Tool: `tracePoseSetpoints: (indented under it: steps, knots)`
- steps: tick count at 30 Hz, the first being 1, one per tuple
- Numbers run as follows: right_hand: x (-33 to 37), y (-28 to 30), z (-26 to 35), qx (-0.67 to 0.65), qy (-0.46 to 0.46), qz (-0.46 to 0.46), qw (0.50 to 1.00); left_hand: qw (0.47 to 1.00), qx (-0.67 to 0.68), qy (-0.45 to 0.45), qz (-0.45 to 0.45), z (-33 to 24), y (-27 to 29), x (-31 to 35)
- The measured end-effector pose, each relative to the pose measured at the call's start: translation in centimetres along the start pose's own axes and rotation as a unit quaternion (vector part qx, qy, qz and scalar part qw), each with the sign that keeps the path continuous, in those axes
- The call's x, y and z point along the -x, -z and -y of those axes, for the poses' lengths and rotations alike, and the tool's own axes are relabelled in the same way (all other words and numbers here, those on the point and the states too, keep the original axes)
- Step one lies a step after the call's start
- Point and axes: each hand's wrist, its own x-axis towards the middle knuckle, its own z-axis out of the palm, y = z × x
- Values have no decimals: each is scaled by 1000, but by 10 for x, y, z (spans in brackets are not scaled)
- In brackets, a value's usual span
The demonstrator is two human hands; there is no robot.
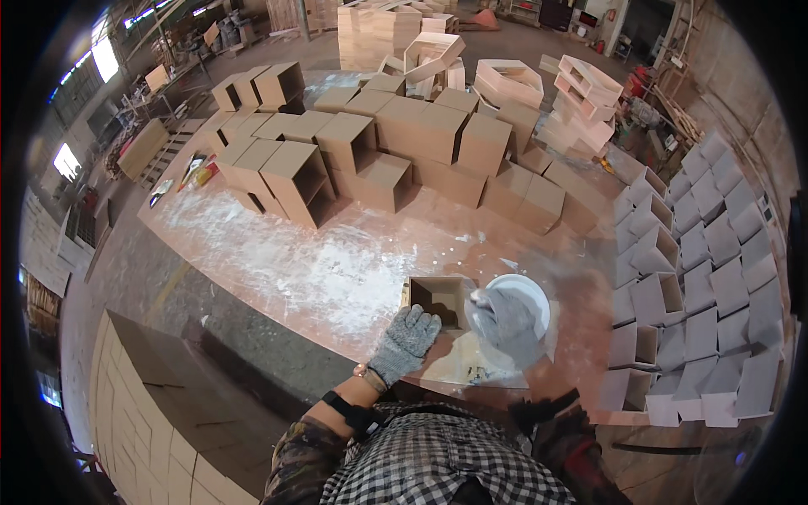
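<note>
Near the front edge of the table stands a small brown box (438, 290) with its open side up, dark inside. My left hand (406, 343), in a grey knitted glove, has its fingers curled over the box's near left edge and grips it. Just right of the box is my right hand (507, 326), gloved too and smeared by motion. It is in front of a round white tub (539, 295) and covers part of it. Whether its fingers hold anything is hidden by the blur. A pale flat sheet (450, 364) lies under the box's near side.
Many brown boxes (404, 126) are stacked across the table's far side. White powdery smears mark the tabletop (278, 261). Grey-white boxes (694, 295) stand in rows to the right. Large brown panels (135, 412) rise at the lower left. Pale wooden frames (509, 80) lie beyond.
</note>
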Motion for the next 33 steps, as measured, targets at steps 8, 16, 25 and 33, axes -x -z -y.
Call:
tracePoseSetpoints:
  steps: [8, 16, 25, 33]
  knots:
    - [-72, -51, -47, 244, -18, 290, 925, 993, 107, 46, -16, -1, -13, 0]
    - [4, -21, -12, 207, -35, 339, 917, 993, 101, 39, -36, 3, -8, 6]
    - [-76, -35, -43, 333, 31, 376, 864, 992, 119, 21, -49, 7, -13, 3]
    - [-4, -43, -17, 309, -36, 382, 870, 989, 122, 35, -74, 7, -21, 8]
